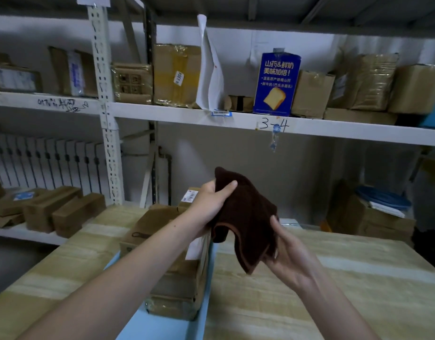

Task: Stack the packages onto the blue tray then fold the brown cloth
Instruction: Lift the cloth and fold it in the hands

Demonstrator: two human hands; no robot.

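Hanging brown cloth between both hands

Pale wooden table under blue tray of packages

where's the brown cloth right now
The brown cloth is mid-frame in the head view, held above the table by both hands, just right of the boxes on the blue tray.

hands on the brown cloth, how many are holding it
2: the left hand grips the dark brown fabric cloth at its upper left, the right hand holds its lower right edge.
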